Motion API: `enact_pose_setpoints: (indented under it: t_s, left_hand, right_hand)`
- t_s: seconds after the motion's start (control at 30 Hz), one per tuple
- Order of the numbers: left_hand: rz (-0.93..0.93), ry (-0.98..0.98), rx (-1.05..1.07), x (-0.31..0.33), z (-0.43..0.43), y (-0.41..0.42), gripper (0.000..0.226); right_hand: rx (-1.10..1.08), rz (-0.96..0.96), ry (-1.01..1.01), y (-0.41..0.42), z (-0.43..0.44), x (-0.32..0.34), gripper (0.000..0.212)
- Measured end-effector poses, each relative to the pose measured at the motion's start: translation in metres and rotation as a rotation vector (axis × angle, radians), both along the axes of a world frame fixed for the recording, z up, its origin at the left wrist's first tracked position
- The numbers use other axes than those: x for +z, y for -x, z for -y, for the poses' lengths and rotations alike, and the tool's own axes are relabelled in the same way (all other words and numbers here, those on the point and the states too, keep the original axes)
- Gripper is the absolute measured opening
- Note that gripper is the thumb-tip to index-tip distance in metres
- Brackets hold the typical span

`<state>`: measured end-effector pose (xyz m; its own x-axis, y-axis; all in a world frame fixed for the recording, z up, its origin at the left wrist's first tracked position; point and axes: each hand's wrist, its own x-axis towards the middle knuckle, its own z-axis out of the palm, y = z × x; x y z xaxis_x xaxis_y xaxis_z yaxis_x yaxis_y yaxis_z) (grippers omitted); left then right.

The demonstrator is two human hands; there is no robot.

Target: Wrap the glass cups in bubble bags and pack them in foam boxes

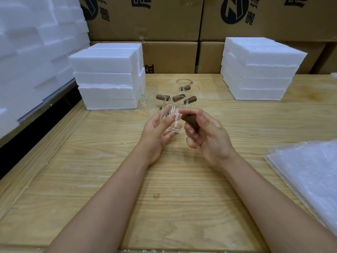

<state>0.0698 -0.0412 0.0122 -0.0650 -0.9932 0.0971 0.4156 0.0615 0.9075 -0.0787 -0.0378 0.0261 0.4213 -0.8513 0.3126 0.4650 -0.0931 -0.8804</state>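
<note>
1. The back of the scene is filled by stacked cardboard cartons (145, 19), brown and matte, printed with dark logos and characters.
2. The left edge is taken up by a tall, uneven heap of white foam blocks (31, 57) with a grainy, crumbly surface.
3. A wide table (164, 198) of pale wood with a strong streaked grain is spread across the foreground; small white foam crumbs are scattered on it.
4. Two piles of rectangular white foam boxes are set on the far part of the table: a left pile (107, 79) and a right pile (259, 70), well apart, each several layers high with rough seams.
5. A flat stack of translucent bubble bags (310, 176), dimpled and glossy, is laid at the right edge of the table.
6. Between the two piles, a cluster of clear glass cups (171, 97) with brown, rounded wooden handles is gathered on the table.
7. One clear, straight-walled glass cup (173, 121) is held above the table near its middle, in front of the cluster.
8. The cup's body is cradled by the left hand (156, 132), fingers curled loosely around the glass.
9. The cup's brown handle (189, 120) is gripped by the right hand (206, 137), thumb on top and fingers folded beneath.
</note>
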Motion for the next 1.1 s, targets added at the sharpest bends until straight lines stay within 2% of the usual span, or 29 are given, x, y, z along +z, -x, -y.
enact_pose_setpoints:
  t_s: [0.13,0.2,0.3,0.4,0.47,0.53,0.6,0.73,0.8,0.9,1.0,1.1]
  left_hand:
    - [0.002,-0.009,-0.058,0.001,0.002,-0.005,0.054]
    - [0.003,-0.032,-0.084,0.0,0.002,-0.004,0.048]
    - [0.037,-0.086,-0.053,0.0,0.002,-0.001,0.053]
    - [0.074,-0.098,-0.02,0.0,0.001,0.0,0.059]
    - [0.103,-0.086,-0.018,-0.001,0.0,0.002,0.053]
    - [0.136,-0.064,0.003,-0.001,-0.001,0.004,0.051]
    - [0.155,-0.023,0.041,0.0,-0.003,0.007,0.048]
    - [0.153,0.054,0.096,-0.001,-0.006,0.012,0.055]
    - [0.209,0.089,0.116,-0.003,-0.005,0.013,0.052]
    - [0.261,0.145,0.133,-0.005,-0.006,0.015,0.067]
    - [0.279,0.2,0.148,-0.007,-0.005,0.015,0.067]
    - [0.318,0.261,0.166,-0.009,-0.004,0.015,0.071]
  right_hand:
    - [0.069,0.033,-0.001,0.0,-0.001,-0.001,0.034]
    - [0.036,0.018,0.017,-0.002,-0.002,0.0,0.038]
    - [-0.236,-0.138,0.154,-0.005,-0.007,0.002,0.026]
    - [-0.588,-0.329,0.43,-0.009,-0.013,0.002,0.012]
    - [-0.738,-0.433,0.6,-0.011,-0.016,-0.001,0.02]
    - [-0.846,-0.493,0.674,-0.011,-0.017,-0.004,0.026]
    - [-0.916,-0.514,0.644,-0.011,-0.016,-0.008,0.02]
    - [-0.939,-0.495,0.488,-0.011,-0.011,-0.01,0.006]
    - [-0.972,-0.484,0.401,-0.01,-0.006,-0.011,0.012]
    - [-0.995,-0.478,0.303,-0.008,-0.002,-0.012,0.024]
    - [-1.009,-0.447,0.198,-0.007,0.002,-0.01,0.031]
    - [-0.955,-0.394,0.012,-0.006,0.007,-0.01,0.036]
